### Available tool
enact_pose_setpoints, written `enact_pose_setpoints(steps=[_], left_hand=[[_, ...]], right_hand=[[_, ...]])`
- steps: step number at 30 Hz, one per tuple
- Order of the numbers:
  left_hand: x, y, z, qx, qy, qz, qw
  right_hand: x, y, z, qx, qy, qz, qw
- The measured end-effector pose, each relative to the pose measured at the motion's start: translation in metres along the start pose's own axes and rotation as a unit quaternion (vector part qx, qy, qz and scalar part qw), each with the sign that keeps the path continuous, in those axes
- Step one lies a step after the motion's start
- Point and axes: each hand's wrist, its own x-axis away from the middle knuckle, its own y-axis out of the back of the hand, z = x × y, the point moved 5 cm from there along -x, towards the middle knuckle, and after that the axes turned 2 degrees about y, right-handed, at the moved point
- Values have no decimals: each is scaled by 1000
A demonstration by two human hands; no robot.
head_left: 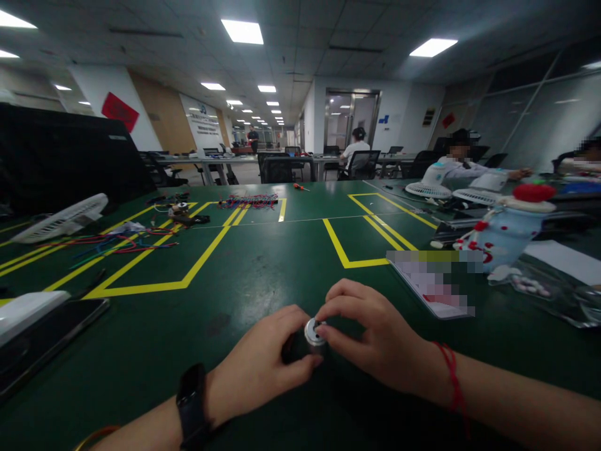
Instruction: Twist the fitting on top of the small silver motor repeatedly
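A small silver metal cylinder with a round top face, which looks like a small electric motor (310, 333), stands upright just above or on the green table. Around its side curl the fingers and thumb of my left hand (265, 360), closed on it. My right hand (382, 335) pinches with thumb and forefinger at the middle of the cylinder's top. Whatever lies between those two fingertips is hidden. Dark spots on the top face show beside the fingertips.
On the green table (263, 275) lie a phone (56, 338), loose wires (126, 241), a wire bundle (251, 200) and a screwdriver (300, 187). To the right are a blurred card (429, 288), a blue snowman-like figure (509, 235) and white fans (429, 181). Other people sit behind.
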Motion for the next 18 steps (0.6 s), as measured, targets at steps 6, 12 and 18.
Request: enact_pose_setpoints(steps=[6,12,18], left_hand=[[0,1,0,-2,0,-5,1000],[2,3,-1,1,-1,2,1000],[1,3,1,3,8,4,1000]], right_hand=[[5,1,3,48,45,28,997],[16,15,-52,-121,-156,-48,979],[24,12,-92,-182,-292,-41,938]])
